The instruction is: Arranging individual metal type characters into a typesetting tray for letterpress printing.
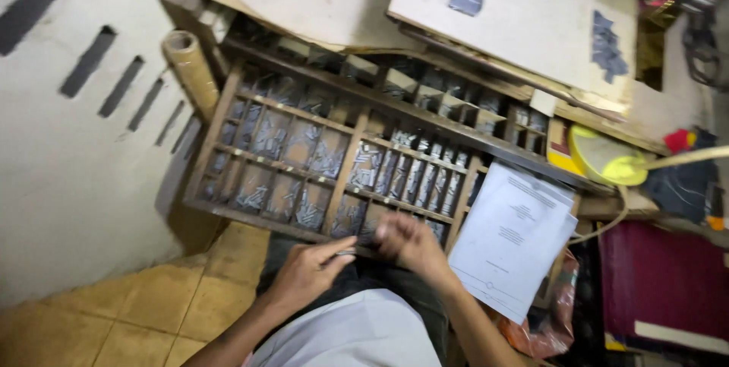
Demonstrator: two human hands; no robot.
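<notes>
Our left hand (307, 270) is closest to us, and it pinches a small dark metal piece (345, 251) between thumb and fingers at the near edge of the wooden type case (228, 101). Just beside it, our right hand (410, 242) is blurred with fingers curled; we cannot tell what it grasps. White papers (516, 238) lie further right.

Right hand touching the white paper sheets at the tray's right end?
Apart. The head view shows the right hand over the wooden tray's near edge, with dark tray visible between it and the white paper sheets.
</notes>
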